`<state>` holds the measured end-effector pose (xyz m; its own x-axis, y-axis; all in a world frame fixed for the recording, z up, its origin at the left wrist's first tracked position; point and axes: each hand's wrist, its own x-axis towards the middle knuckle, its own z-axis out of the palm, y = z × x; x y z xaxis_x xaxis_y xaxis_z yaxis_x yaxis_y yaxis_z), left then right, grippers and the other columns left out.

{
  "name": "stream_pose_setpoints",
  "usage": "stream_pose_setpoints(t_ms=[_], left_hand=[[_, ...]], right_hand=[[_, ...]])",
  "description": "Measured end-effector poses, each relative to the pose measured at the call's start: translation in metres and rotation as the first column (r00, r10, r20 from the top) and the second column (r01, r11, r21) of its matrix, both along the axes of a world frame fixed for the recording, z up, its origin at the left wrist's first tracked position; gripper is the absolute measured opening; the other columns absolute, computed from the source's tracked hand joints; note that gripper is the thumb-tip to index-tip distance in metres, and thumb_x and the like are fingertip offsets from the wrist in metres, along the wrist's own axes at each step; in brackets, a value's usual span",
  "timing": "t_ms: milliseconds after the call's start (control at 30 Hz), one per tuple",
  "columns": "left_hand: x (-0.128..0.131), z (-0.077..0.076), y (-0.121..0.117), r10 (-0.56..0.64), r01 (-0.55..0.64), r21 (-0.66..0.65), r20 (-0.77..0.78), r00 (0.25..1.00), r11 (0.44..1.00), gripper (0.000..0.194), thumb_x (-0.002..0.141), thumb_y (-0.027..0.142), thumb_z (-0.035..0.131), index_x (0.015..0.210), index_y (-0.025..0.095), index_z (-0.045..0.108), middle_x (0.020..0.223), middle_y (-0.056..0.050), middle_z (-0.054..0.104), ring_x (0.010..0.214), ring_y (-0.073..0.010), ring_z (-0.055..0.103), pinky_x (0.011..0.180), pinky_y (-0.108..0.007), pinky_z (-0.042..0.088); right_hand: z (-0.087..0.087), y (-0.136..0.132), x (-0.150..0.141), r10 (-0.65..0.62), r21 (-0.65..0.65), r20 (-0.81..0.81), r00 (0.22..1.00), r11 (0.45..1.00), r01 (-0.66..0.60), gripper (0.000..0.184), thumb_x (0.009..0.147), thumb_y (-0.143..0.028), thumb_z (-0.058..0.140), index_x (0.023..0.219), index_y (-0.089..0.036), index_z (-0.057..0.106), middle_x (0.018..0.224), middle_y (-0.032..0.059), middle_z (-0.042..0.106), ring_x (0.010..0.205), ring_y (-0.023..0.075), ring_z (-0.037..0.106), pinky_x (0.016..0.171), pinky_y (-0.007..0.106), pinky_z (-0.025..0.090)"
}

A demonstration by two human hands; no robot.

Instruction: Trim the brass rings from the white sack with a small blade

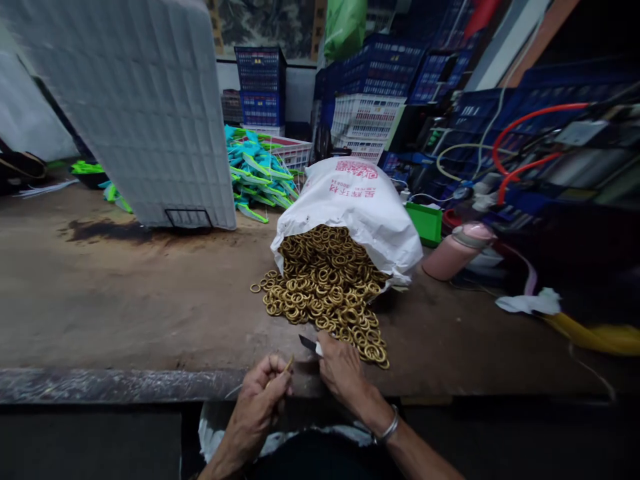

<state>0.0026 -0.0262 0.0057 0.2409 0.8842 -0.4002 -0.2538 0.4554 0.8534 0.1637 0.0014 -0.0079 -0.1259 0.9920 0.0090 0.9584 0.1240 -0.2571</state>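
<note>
A white sack (360, 207) lies on its side on the brown workbench (125, 307), spilling a heap of brass rings (325, 287) toward me. At the bench's near edge my left hand (263, 397) is closed in a pinch on a brass ring seen edge-on, a thin gold sliver at its fingertips. My right hand (343, 370) is closed around a small dark blade (309, 343) that points left toward the ring. The right wrist wears a metal bracelet (387, 427). Both hands sit just in front of the ring heap.
A large grey gridded panel (145, 100) stands at the back left. Turquoise and green parts (255, 173) are piled behind it. Blue and white crates (370, 87) stack at the back. A pink bottle (455, 250), green box (425, 223) and hoses lie at right.
</note>
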Motion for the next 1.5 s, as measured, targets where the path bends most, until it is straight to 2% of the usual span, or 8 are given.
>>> stream_pose_setpoints(t_ms=[167, 367, 533, 667, 800, 967, 1233, 1500], left_hand=[[-0.001, -0.001, 0.001, -0.015, 0.023, -0.048, 0.163, 0.987, 0.999, 0.026, 0.072, 0.041, 0.059, 0.072, 0.017, 0.050, 0.054, 0.006, 0.046, 0.038, -0.0022, 0.026, 0.037, -0.015, 0.019], [-0.002, -0.003, 0.005, 0.026, -0.018, -0.066, 0.117, 0.993, 0.998, 0.033, 0.071, 0.044, 0.059, 0.076, 0.012, 0.059, 0.049, 0.003, 0.047, 0.042, -0.0056, 0.034, 0.037, -0.016, 0.027], [0.004, 0.001, 0.009, 0.080, -0.077, -0.031, 0.127, 0.989, 0.997, 0.028, 0.070, 0.040, 0.060, 0.068, 0.013, 0.056, 0.059, -0.001, 0.056, 0.042, -0.0062, 0.038, 0.034, -0.017, 0.029], [0.009, 0.001, 0.010, 0.081, -0.066, -0.076, 0.224, 0.971, 0.995, 0.023, 0.072, 0.036, 0.058, 0.067, 0.014, 0.052, 0.070, -0.003, 0.061, 0.044, -0.0061, 0.042, 0.036, -0.017, 0.030], [0.009, 0.002, 0.011, 0.120, -0.058, -0.184, 0.348, 0.930, 0.981, 0.024, 0.069, 0.032, 0.061, 0.061, 0.014, 0.048, 0.070, -0.004, 0.060, 0.046, -0.0060, 0.044, 0.039, -0.018, 0.030], [0.008, 0.001, 0.010, 0.218, -0.140, -0.226, 0.367, 0.905, 0.964, 0.030, 0.065, 0.032, 0.064, 0.051, 0.013, 0.045, 0.067, -0.004, 0.058, 0.048, -0.0073, 0.047, 0.038, -0.018, 0.029], [0.005, -0.002, 0.004, 0.301, -0.196, -0.307, 0.347, 0.888, 0.931, 0.020, 0.067, 0.028, 0.062, 0.063, 0.015, 0.048, 0.056, 0.001, 0.055, 0.040, -0.0061, 0.044, 0.034, -0.016, 0.025], [0.003, -0.002, -0.006, 0.352, -0.221, -0.342, 0.391, 0.850, 0.913, 0.017, 0.071, 0.028, 0.061, 0.068, 0.014, 0.051, 0.061, 0.000, 0.055, 0.051, -0.0090, 0.051, 0.036, -0.015, 0.030]], right_hand=[[0.001, -0.002, 0.012, -0.005, 0.074, -0.190, 0.982, 0.997, 0.019, 0.034, 0.060, -0.003, 0.038, 0.085, -0.019, 0.056, 0.070, 0.0026, 0.063, 0.066, 0.0148, 0.057, 0.058, 0.022, 0.031], [-0.005, -0.008, 0.076, -0.259, 0.197, -0.384, 0.886, 0.915, 0.353, 0.020, 0.078, -0.023, 0.039, 0.091, -0.018, 0.053, 0.077, 0.0051, 0.063, 0.068, 0.0164, 0.058, 0.061, 0.024, 0.039], [-0.008, -0.032, 0.109, -0.351, 0.110, -0.183, 0.918, 0.921, 0.374, 0.028, 0.080, -0.041, 0.045, 0.098, -0.020, 0.048, 0.079, 0.0044, 0.065, 0.068, 0.0191, 0.061, 0.057, 0.025, 0.040], [-0.013, -0.040, 0.095, -0.308, 0.104, 0.018, 0.951, 0.947, 0.305, 0.027, 0.081, -0.038, 0.046, 0.103, -0.022, 0.046, 0.084, 0.0051, 0.066, 0.068, 0.0200, 0.062, 0.054, 0.025, 0.036], [-0.017, -0.029, 0.073, -0.206, 0.131, 0.043, 0.978, 0.971, 0.199, 0.027, 0.079, -0.025, 0.047, 0.106, -0.021, 0.045, 0.090, 0.0054, 0.065, 0.067, 0.0179, 0.061, 0.054, 0.025, 0.034], [-0.018, -0.010, 0.048, -0.085, 0.128, 0.045, 0.995, 0.989, 0.079, 0.035, 0.076, -0.015, 0.044, 0.111, -0.018, 0.045, 0.097, 0.0068, 0.063, 0.071, 0.0168, 0.060, 0.056, 0.025, 0.034], [-0.007, 0.014, 0.019, 0.025, 0.093, -0.018, 1.000, 0.995, -0.024, 0.025, 0.073, -0.008, 0.041, 0.092, -0.018, 0.053, 0.084, 0.0043, 0.064, 0.070, 0.0143, 0.056, 0.058, 0.024, 0.028], [-0.008, 0.032, 0.009, 0.083, 0.115, -0.196, 0.977, 0.992, -0.062, 0.022, 0.069, -0.008, 0.041, 0.079, -0.019, 0.057, 0.068, 0.0017, 0.061, 0.061, 0.0129, 0.051, 0.056, 0.023, 0.026]])
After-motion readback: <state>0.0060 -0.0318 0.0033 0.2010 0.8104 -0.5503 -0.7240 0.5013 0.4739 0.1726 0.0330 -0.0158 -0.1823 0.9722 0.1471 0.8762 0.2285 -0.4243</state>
